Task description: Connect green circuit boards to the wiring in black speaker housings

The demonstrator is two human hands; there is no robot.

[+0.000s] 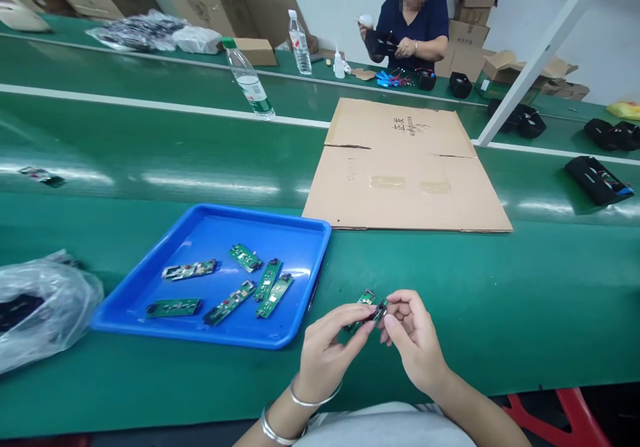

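Close to the table's front edge, my left hand point(333, 340) pinches a small dark circuit board point(380, 310) between thumb and fingers. My right hand point(415, 337) is curled at the other end of this piece, its thumb and fingertips against it. Just behind the left fingers shows a green circuit board point(367, 297), partly hidden by them; whether it lies on the table or is held too, I cannot tell. On the left, a blue tray point(200, 337) holds several loose circuit boards point(174, 307), some green side up, others showing metal parts.
Flattened cardboard point(410, 200) lies beyond my hands. A plastic bag point(55, 313) with dark contents sits left of the tray. A water bottle point(253, 87) stands farther back. Across the bench, a person point(413, 27) handles a black item. Black pouches point(597, 180) lie at right.
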